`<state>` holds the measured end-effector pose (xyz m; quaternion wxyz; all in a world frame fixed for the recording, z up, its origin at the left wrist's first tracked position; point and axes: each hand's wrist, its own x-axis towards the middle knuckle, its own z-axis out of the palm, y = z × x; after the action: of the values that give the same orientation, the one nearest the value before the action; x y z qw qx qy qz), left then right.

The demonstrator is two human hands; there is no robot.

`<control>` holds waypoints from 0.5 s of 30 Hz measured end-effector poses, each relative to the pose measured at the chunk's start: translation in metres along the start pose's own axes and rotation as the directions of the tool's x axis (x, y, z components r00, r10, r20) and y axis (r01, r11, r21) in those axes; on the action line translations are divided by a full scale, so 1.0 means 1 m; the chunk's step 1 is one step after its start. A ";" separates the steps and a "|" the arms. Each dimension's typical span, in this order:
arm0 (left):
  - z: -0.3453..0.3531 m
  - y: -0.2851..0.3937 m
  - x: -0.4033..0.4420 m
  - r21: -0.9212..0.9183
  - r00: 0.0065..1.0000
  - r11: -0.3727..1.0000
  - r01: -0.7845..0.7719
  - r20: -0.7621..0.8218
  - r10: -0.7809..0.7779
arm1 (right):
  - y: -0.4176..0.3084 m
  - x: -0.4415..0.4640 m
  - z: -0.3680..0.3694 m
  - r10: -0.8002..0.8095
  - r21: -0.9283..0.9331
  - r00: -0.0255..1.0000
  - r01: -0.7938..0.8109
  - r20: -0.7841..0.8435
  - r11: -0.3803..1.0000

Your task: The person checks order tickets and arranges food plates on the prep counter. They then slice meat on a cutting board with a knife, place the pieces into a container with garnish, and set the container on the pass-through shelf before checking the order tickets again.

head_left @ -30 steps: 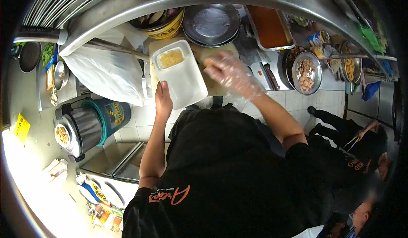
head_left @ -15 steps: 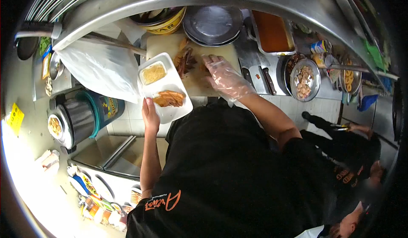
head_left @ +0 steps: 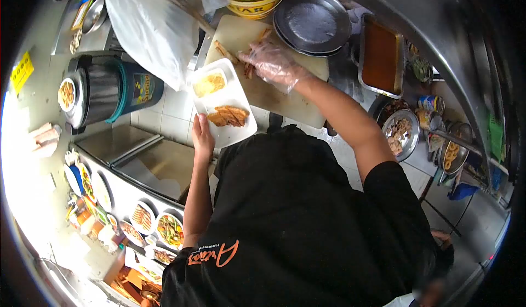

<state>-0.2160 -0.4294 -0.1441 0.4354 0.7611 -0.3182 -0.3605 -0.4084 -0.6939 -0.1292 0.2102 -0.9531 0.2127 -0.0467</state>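
Note:
My bare left hand [head_left: 203,134] grips the near edge of a white divided food tray [head_left: 233,82], thumb on top. The tray's small compartment holds a pale yellow shredded food [head_left: 209,84]; browned sliced meat [head_left: 228,116] lies in the larger one. My right hand [head_left: 274,64], in a clear plastic glove, reaches over the cutting board [head_left: 290,101] with fingers stretched out. Its fingertips are at dark roasted meat pieces [head_left: 248,70], which the hand partly covers. A lighter strip of meat [head_left: 224,52] lies left of them on the board.
Beyond the board stand a yellow tub [head_left: 255,6] and stacked dark round plates [head_left: 312,22]. On the right are a pan of orange-brown sauce [head_left: 382,60] and a metal bowl of meat chunks [head_left: 401,134]. A rice cooker [head_left: 96,96] stands left. Another person [head_left: 444,246] is partly visible lower right.
My right hand has moved left across the board onto the dark meat. My left hand still holds the tray. The view has shifted, and the other person is now mostly hidden.

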 end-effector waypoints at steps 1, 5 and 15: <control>0.001 0.002 0.000 -0.009 1.000 1.000 -0.004 0.001 0.004 | 0.004 0.004 0.004 -0.043 -0.024 0.997 0.041 -0.064 0.999; 0.003 -0.001 0.008 0.008 0.998 0.998 -0.058 -0.031 0.058 | 0.003 0.013 0.004 -0.064 -0.042 0.990 0.059 -0.127 0.997; 0.019 0.015 0.030 0.046 0.996 0.995 -0.091 -0.010 0.091 | -0.069 -0.027 -0.070 -0.004 0.306 1.000 0.006 -0.005 0.952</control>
<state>-0.2187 -0.4678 -0.1455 0.4357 0.7576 -0.3582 -0.3285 -0.4185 -0.6523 -0.0368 0.3548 -0.9095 0.2010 -0.0815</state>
